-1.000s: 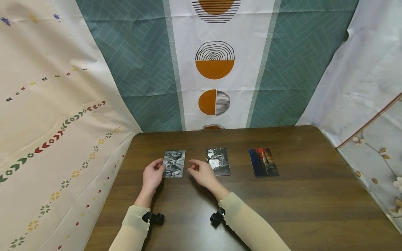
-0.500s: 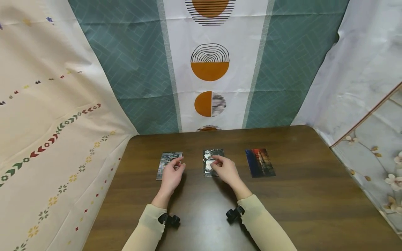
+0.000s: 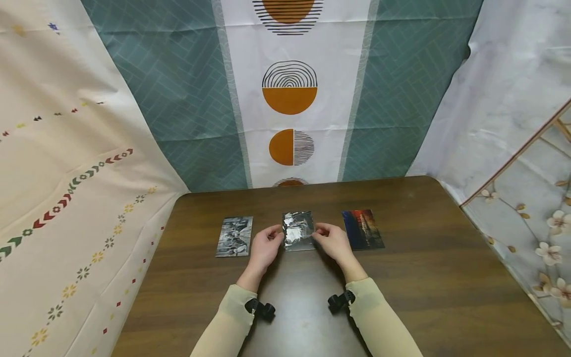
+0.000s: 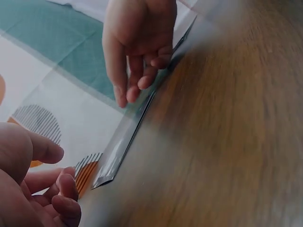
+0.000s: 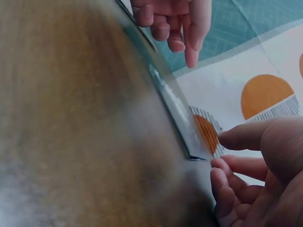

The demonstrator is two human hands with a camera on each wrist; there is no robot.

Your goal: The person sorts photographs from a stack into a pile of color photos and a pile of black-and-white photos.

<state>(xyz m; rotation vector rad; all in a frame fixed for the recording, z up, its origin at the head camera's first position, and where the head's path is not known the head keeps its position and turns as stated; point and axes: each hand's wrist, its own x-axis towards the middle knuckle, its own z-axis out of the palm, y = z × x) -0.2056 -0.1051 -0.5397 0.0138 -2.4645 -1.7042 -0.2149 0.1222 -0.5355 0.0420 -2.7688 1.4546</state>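
Note:
A glossy black-and-white photo card [image 3: 298, 232] lies in the middle of a row of three on the wooden table. My left hand [image 3: 264, 249] is at its left edge, with thumb and fingers loosely bent and a gap between them in the left wrist view. On the other side, my right hand [image 3: 334, 243] is at the card's right edge. In the right wrist view the thumb and fingers [image 5: 226, 138] stand apart beside the near corner of the shiny card [image 5: 173, 106], which is seen almost edge-on. Neither hand grips it.
Left of the hands lies another black-and-white photo card [image 3: 234, 237]. A blue and red-orange picture card [image 3: 362, 230] lies to the right, partly behind the right hand. Patterned fabric [image 3: 196, 99] hangs past the far edge of the brown table [image 3: 428, 277].
Both hands have moved right from the left card to the middle one, ending on either side of it. The middle card sits slightly turned; the head view has shifted a little.

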